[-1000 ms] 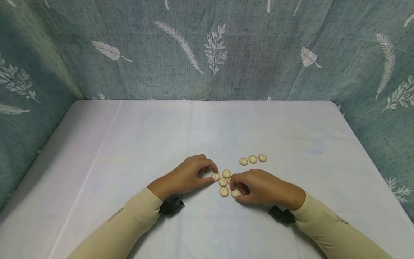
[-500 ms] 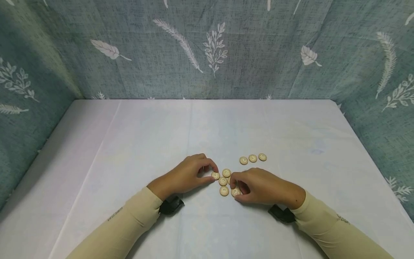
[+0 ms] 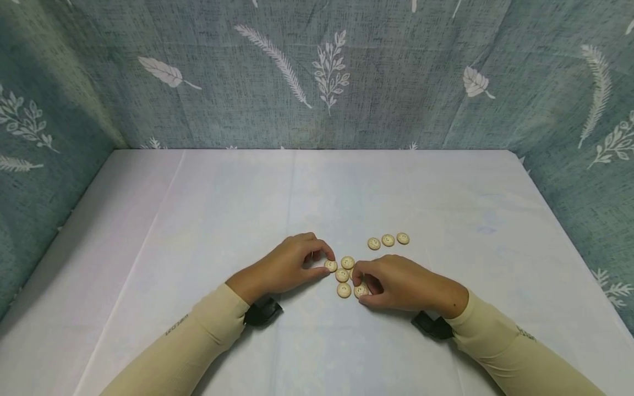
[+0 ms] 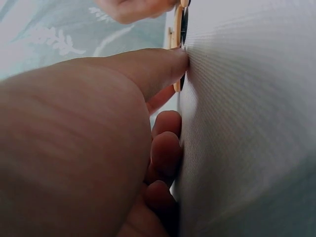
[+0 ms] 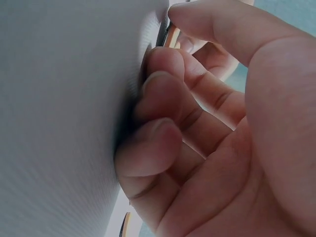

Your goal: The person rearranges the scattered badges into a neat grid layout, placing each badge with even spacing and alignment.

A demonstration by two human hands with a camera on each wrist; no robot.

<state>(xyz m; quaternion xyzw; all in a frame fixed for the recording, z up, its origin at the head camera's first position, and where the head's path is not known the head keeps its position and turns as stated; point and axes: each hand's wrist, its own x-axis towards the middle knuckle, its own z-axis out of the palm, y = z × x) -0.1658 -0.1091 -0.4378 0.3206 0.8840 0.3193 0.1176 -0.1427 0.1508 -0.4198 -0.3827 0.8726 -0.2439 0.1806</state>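
Observation:
Several round, pale wooden discs with small dark marks lie close together near the middle of the table. My left hand (image 3: 289, 265) pinches the leftmost disc (image 3: 331, 266) between thumb and forefinger. On the other side, my right hand (image 3: 401, 283) has its thumb and forefinger on the edges of a disc (image 3: 361, 291) at the lower right of the cluster. Between the hands sit an upper disc (image 3: 348, 263), a middle disc (image 3: 342, 275) and a lower disc (image 3: 344, 290). Another is mostly hidden behind the right forefinger. Seen edge-on in the left wrist view, a disc (image 4: 177, 85) has a dark underside.
Three more discs (image 3: 388, 240) form a slightly slanting row beyond my right hand. A white cloth (image 3: 223, 198) covers the table. Grey-green fabric (image 3: 396, 71) with white leaves hangs behind it and at both sides.
The head view has tilted down slightly. Both hands and the discs keep practically the same places on the table.

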